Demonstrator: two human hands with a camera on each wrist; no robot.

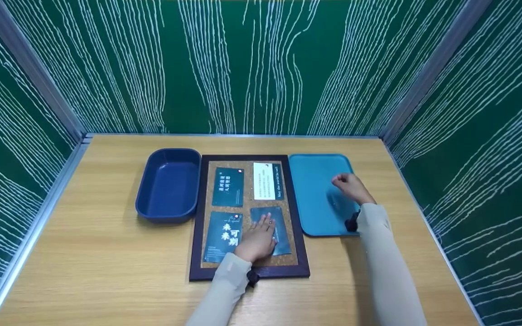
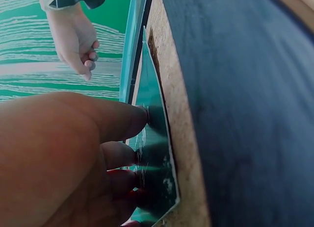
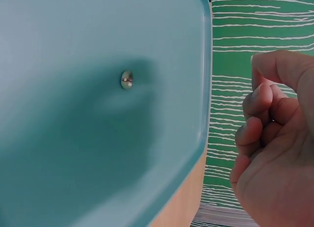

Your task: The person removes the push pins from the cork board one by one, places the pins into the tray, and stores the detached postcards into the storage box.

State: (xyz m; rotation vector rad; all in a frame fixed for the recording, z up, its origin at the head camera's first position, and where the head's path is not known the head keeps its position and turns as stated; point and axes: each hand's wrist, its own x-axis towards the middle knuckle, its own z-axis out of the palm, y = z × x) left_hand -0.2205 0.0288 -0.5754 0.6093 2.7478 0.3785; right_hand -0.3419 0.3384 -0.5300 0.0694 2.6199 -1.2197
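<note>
My left hand [image 1: 257,240] lies with outstretched fingers on the lower right green card [image 1: 282,233], pressing it against a dark-framed cork board [image 1: 292,259]. In the left wrist view, the fingertips touch that card [image 2: 156,134], whose near edge is lifted a little. My right hand [image 1: 354,188] is held over the light blue tray [image 1: 317,181], its fingers curled and nothing visible in them. On the tray, in the right wrist view, lies a small round metal thumbtack [image 3: 126,80], apart from the right hand [image 3: 274,134].
A deep blue bin [image 1: 166,188] stands left of the board. Other cards on the cork are an upper left green card [image 1: 228,194], an upper right white-and-green card [image 1: 264,183] and a lower left green card [image 1: 218,240]. Green walls [image 1: 261,68] enclose the wooden table [image 1: 107,253].
</note>
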